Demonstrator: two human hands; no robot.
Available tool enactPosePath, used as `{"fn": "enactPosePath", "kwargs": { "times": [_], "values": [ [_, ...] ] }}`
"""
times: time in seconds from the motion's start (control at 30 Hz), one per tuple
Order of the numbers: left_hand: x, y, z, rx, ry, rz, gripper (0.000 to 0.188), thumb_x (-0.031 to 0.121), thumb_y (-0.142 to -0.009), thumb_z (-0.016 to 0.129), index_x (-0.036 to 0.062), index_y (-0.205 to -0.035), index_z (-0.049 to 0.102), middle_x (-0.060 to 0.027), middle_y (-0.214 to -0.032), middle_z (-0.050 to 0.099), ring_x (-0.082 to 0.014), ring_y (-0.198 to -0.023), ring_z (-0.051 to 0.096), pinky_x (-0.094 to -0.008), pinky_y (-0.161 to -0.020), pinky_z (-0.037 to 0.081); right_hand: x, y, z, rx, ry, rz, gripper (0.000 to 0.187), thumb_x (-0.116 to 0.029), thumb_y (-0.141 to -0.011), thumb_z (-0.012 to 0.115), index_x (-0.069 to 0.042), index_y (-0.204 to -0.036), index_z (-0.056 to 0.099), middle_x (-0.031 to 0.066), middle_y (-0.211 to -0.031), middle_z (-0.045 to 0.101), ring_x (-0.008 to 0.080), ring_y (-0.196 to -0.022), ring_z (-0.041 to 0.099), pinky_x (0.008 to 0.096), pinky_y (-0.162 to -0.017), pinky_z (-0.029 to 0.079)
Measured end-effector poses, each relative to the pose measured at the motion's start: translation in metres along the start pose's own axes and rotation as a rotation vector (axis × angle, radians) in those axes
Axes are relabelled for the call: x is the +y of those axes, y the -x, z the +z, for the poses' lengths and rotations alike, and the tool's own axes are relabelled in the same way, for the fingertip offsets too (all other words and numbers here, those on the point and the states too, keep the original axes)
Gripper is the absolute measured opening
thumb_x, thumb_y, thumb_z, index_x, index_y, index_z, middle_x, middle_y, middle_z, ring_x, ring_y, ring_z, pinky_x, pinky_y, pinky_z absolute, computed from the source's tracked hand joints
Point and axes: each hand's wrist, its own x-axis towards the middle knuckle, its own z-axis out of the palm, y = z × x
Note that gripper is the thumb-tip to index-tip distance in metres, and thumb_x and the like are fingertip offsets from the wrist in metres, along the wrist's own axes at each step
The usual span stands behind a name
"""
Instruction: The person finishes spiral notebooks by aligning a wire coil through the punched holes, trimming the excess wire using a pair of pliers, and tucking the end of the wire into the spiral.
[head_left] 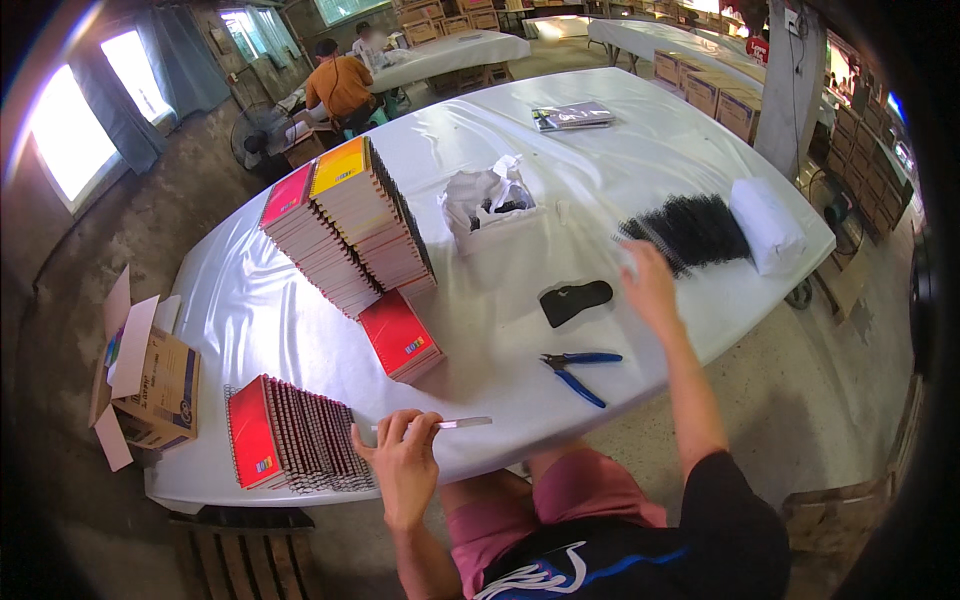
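Note:
My left hand [408, 470] is closed around a thin pale notebook [462, 423], seen edge-on above the table's near edge. Just left of it stands a row of red spiral notebooks [300, 435] with dark coils. My right hand [652, 290] reaches out at the right, thumb and fingers apart, its fingertips at the left end of a pile of black spiral coils [695, 232]. Whether they touch a coil is hard to make out. Between my hands lie blue-handled pliers [580, 375] with the handles spread, and a black flat pouch-like thing [575, 301]. A short stack of red notebooks [400, 335] lies beyond my left hand.
Tall notebook stacks [365, 215] with yellow and pink covers rise at the left. A crumpled white bag [488, 205] holds dark bits. A white wrapped bundle [767, 225] borders the coils. A notebook [572, 116] lies far off, an open carton [155, 385] stands left. Two people sit beyond.

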Motion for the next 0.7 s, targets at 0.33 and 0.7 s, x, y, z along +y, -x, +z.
{"fn": "enactPosePath", "kwargs": {
  "times": [0.33, 0.7],
  "values": [
    [-0.015, 0.009, 0.067, 0.117, -0.071, 0.019, 0.043, 0.040, -0.062, 0.079, 0.0103, -0.082, 0.056, -0.0072, -0.089, 0.051, -0.0280, -0.092, 0.047, -0.0477, -0.087, 0.031, 0.083, -0.048, 0.044, -0.380, 0.403, 0.069, 0.048, -0.016, -0.078, 0.061, -0.010, -0.124, 0.046, 0.0142, -0.117, 0.050, 0.0350, -0.112, 0.049, 0.0501, -0.086, 0.045],
    [-0.020, 0.019, 0.100, 0.504, -0.136, -0.052, 0.044, 0.049, -0.055, 0.079, 0.0153, -0.075, 0.057, -0.0025, -0.085, 0.054, -0.0232, -0.088, 0.051, -0.0534, -0.092, 0.026, 0.067, -0.070, 0.019, -0.257, 0.470, -0.227, 0.039, 0.001, -0.078, 0.054, -0.007, -0.115, 0.055, 0.0136, -0.089, 0.061, 0.0326, -0.087, 0.060, 0.0438, -0.074, 0.049]
  ]
}}
